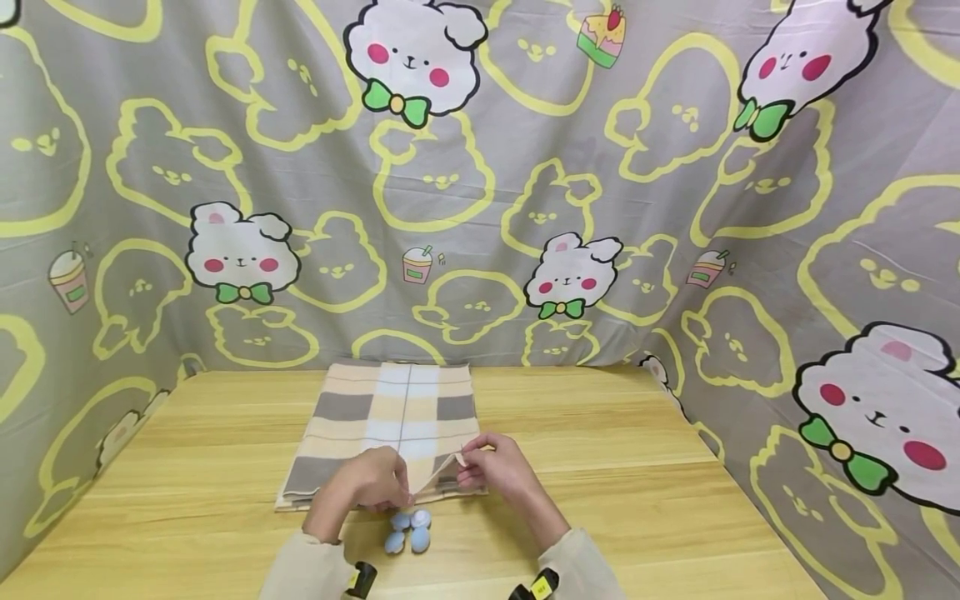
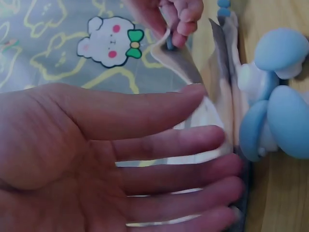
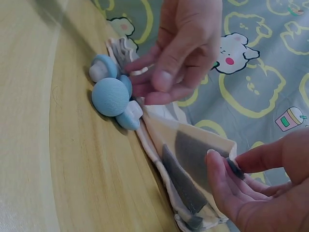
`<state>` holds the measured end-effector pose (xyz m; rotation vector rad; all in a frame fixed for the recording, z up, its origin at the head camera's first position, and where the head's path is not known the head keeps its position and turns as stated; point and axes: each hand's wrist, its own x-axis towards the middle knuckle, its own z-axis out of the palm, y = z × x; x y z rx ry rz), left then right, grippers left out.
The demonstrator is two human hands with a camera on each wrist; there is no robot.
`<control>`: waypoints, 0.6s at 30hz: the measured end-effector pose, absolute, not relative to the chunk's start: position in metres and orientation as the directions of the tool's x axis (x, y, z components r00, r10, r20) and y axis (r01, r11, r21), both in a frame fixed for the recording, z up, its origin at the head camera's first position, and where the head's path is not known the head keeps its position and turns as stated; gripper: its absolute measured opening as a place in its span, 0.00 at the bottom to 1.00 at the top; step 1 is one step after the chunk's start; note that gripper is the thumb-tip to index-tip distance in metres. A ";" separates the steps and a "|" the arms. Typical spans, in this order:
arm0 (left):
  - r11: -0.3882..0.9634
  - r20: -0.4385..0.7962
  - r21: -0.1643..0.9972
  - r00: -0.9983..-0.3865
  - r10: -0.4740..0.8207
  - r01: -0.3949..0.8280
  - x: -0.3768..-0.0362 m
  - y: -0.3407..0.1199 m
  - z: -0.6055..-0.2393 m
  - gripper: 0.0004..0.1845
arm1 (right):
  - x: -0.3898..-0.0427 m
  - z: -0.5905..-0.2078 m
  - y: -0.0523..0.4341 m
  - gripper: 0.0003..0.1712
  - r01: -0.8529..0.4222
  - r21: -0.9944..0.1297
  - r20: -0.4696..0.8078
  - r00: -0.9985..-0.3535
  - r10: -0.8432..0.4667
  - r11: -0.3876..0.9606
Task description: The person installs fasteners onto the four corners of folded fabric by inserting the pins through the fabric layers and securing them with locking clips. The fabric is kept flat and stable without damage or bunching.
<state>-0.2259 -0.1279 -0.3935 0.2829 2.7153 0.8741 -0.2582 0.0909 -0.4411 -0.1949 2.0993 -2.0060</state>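
The folded plaid cloth (image 1: 390,429) lay at the desk's (image 1: 600,500) centre, blue mushroom-shaped clips (image 1: 411,532) at its 6 o'clock edge. The right hand (image 1: 498,471) pinched up the cloth's near corner, at 5 o'clock. The left hand (image 1: 367,483), fingers spread straight, rested there; judged barely begun, no clip yet attached.

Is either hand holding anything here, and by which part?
The right hand pinches the checked cloth by its near corner, lifting the top layer. The left hand rests straight fingers at the cloth's near edge, gripping nothing.
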 end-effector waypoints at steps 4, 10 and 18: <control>0.820 -0.277 0.566 -0.919 0.279 0.079 -0.225 -0.129 -0.396 0.12 | -0.258 -0.442 0.091 0.12 0.067 -0.996 -0.080 -0.963 -0.258 0.056; 0.820 -0.310 0.569 -0.909 0.280 0.059 -0.225 -0.127 -0.400 0.12 | -0.259 -0.443 0.090 0.12 0.062 -0.997 -0.072 -0.961 -0.269 0.046; 0.828 -0.315 0.558 -0.907 0.279 0.061 -0.227 -0.125 -0.403 0.12 | -0.260 -0.442 0.089 0.12 0.070 -0.997 -0.077 -0.961 -0.265 0.034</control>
